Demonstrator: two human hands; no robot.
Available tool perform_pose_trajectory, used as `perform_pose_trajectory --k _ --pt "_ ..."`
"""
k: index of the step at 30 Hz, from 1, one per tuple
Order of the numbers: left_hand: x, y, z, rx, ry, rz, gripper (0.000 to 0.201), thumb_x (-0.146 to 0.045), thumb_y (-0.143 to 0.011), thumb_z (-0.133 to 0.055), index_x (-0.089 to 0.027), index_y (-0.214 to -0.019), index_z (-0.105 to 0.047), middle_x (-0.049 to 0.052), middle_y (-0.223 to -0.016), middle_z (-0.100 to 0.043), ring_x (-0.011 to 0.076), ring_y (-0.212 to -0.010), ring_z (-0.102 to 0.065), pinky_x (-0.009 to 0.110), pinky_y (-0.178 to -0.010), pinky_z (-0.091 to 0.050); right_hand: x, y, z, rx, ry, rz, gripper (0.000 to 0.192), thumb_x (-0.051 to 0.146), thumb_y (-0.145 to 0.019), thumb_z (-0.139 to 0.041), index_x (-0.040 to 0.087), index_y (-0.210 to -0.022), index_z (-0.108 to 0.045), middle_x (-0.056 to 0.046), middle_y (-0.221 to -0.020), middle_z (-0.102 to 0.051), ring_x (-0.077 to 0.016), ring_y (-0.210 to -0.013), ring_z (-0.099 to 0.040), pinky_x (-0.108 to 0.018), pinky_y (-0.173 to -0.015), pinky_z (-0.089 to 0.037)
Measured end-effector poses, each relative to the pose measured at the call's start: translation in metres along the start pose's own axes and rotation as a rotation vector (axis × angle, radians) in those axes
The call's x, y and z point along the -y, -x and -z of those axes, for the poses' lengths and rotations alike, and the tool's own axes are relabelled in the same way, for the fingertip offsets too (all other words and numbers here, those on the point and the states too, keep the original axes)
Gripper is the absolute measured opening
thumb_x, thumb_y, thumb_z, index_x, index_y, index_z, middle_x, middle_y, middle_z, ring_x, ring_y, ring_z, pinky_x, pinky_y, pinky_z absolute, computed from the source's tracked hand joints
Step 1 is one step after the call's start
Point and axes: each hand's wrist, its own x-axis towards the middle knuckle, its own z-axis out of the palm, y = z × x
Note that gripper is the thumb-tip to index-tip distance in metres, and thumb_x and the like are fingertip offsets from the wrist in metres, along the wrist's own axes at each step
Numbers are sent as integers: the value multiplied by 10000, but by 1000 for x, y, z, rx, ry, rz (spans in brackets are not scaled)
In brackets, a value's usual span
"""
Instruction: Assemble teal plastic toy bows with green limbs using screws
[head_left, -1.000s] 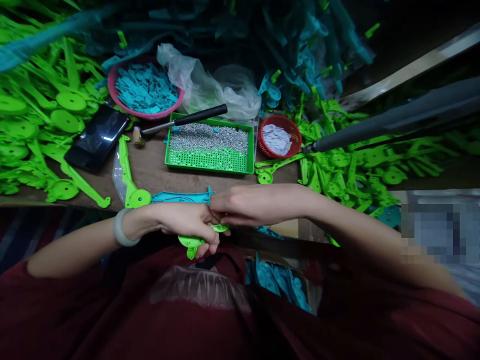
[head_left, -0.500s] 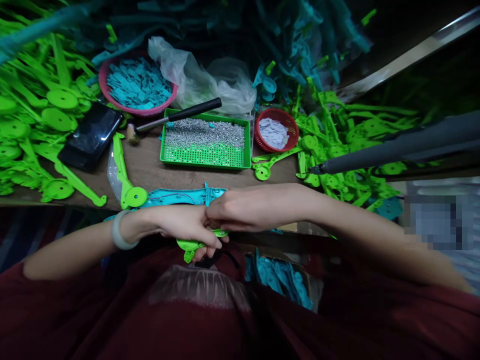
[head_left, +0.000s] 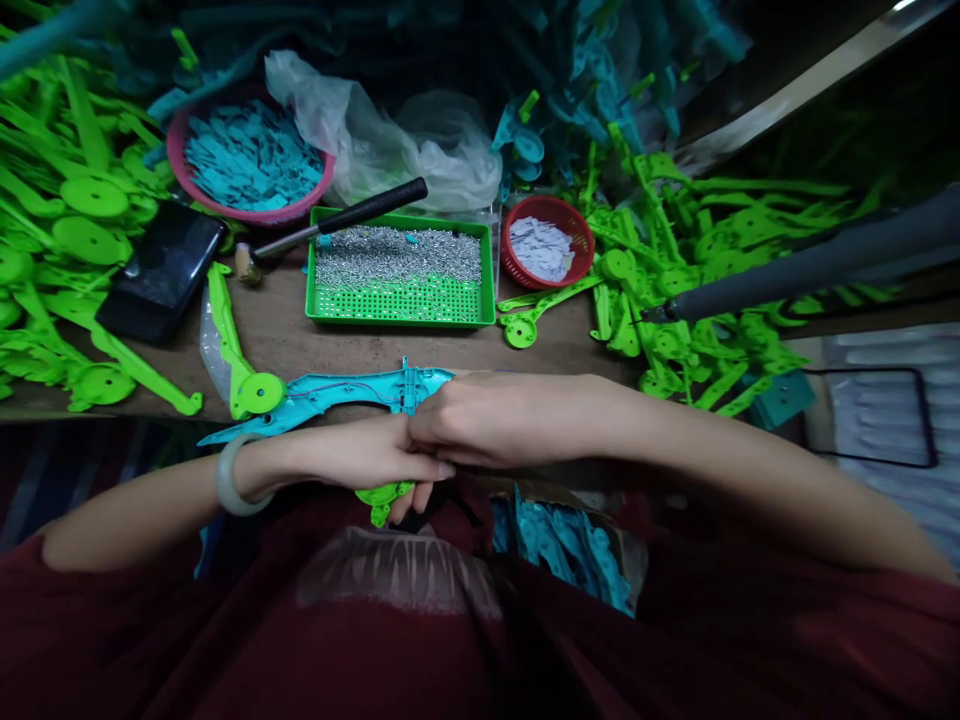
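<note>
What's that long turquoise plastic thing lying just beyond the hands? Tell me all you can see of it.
The turquoise plastic shell is a long, thin moulded piece lying flat near the wooden table's front edge. It tapers to a point at its left end, with a thin wire running along its hollow inside and a ribbed block near its right end. The right hand covers that end; a green disc piece overlaps it.

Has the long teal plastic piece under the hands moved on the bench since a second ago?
Cannot tell. The whole view slid left as the head camera turned: the teal piece and the green tray shifted together, so their spacing looks unchanged. Both hands cover its right end.
</note>
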Motion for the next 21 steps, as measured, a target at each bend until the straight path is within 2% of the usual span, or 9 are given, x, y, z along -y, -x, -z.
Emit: perform_pose_trajectory --k 3,6,8,12,17,21 --pt "9 -5 -8 -94 57 8 476 -512 -959 -463 -170 -672 -629 21 -552 -643 124 -500 -579 220 -546 -441 -2 10 -4 -60 54 -61 71 146 -922 -574 151 -883 -633 -30 -789 -633 -103 -600 -476 -246 -547 -289" --pt "18 -11 -11 -212 182 -1 518 -588 -933 -467 -166 -673 -617 15 -532 -629 124 -475 -563 228 -540 -442 -2 22 -21 -324 217 -207 112 206 -966 -516 142 -943 -604 -66 -893 -599 -121 -625 -477 -267 -547 -284" --pt "20 -13 -11 -297 169 -48 508 -580 -942 -456 -167 -687 -609 16 -559 -636 130 -520 -584 236 -600 -467 -3 29 -37 -515 309 -287 184 241 -998 -452 145 -940 -598 -73 -889 -576 -142 -647 -489 -279 -555 -292" --pt "16 -13 -7 -395 1 -223 409 -466 -1003 -395 -185 -779 -589 7 -656 -644 139 -687 -625 245 -771 -475 -7 33 -63 -763 185 -260 197 274 -1016 -439 167 -981 -601 -52 -862 -597 -153 -753 -558 -261 -638 -386" --pt "7 -11 -10 -328 -26 -245 403 -423 -1030 -338 -184 -804 -571 6 -710 -627 131 -729 -605 234 -792 -453 -10 34 -68 -896 -5 -181 104 224 -983 -520 161 -969 -603 -33 -830 -627 -131 -761 -581 -237 -665 -430" --pt "7 -11 -14 -362 25 -237 460 -453 -1031 -326 -172 -779 -589 10 -659 -633 122 -665 -599 237 -768 -459 -11 36 -71 -926 -14 -167 106 210 -986 -499 178 -982 -601 -39 -860 -623 -142 -791 -594 -253 -686 -470"
